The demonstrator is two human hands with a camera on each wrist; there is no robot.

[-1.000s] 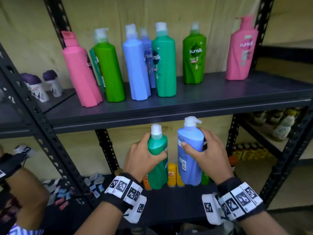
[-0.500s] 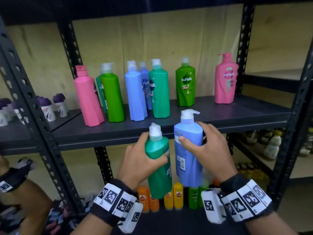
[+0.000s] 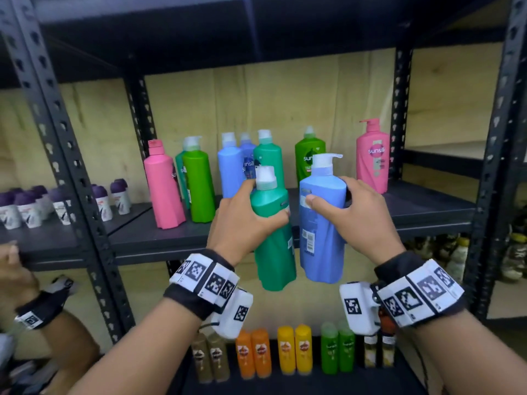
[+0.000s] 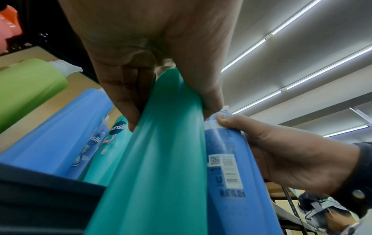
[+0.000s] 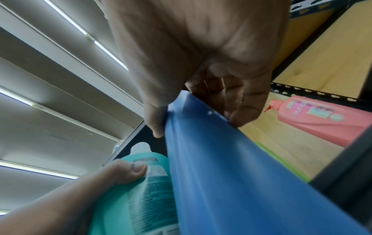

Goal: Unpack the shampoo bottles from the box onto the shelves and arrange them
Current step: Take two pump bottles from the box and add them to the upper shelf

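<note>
My left hand (image 3: 242,220) grips a teal shampoo bottle (image 3: 273,246) with a white cap; the same teal bottle (image 4: 161,159) fills the left wrist view. My right hand (image 3: 350,215) grips a blue pump bottle (image 3: 320,238), seen close as the blue bottle (image 5: 221,174) in the right wrist view. Both bottles are upright, side by side, in the air just in front of the dark shelf (image 3: 422,212). On that shelf stand several bottles: pink (image 3: 164,183), green (image 3: 198,186), blue (image 3: 229,166), teal (image 3: 269,155), green (image 3: 306,158) and a pink pump bottle (image 3: 372,158).
Black perforated uprights (image 3: 71,172) frame the bay. Small purple-capped bottles (image 3: 111,198) fill the shelf to the left. Small orange, yellow and green bottles (image 3: 286,352) line the lower shelf. Another person's arm (image 3: 34,315) is at the far left.
Both hands have lifted their bottles from below the shelf edge up to shelf height, and my view has tilted upward.
</note>
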